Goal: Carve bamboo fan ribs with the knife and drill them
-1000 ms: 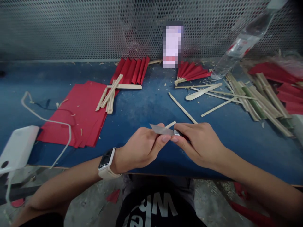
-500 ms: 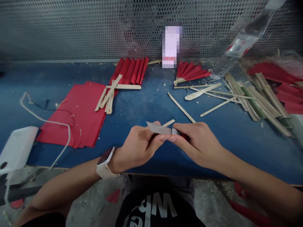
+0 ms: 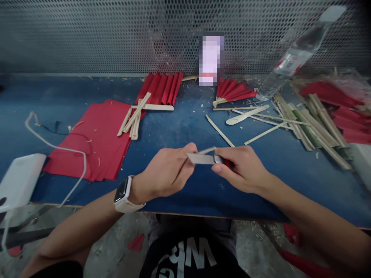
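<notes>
My right hand (image 3: 243,168) is closed round the handle of a utility knife (image 3: 203,158), red where it shows, its grey blade pointing left. Closed on a thin bamboo strip (image 3: 208,150), my left hand (image 3: 171,170) meets the blade's tip near its fingertips. The strip's free end sticks out to the right, just beyond the blade; the rest is hidden in the fingers. Both hands are over the front part of the blue table (image 3: 179,131). Ahead of them lie another bamboo strip (image 3: 218,130) and a spoon-shaped bamboo piece (image 3: 246,114).
Red paper sheets (image 3: 89,143), bamboo sticks (image 3: 136,119) and a white power bank (image 3: 21,179) with a cable are at left. Pleated red paper (image 3: 162,88), a red paper fan (image 3: 234,90) and a phone (image 3: 210,60) stand behind. A bottle (image 3: 292,58) and bamboo slats (image 3: 313,119) are at right.
My left thumb has drawn back from the blade and the left hand has turned. The knife has shifted slightly right with my right hand, and the hands are farther apart.
</notes>
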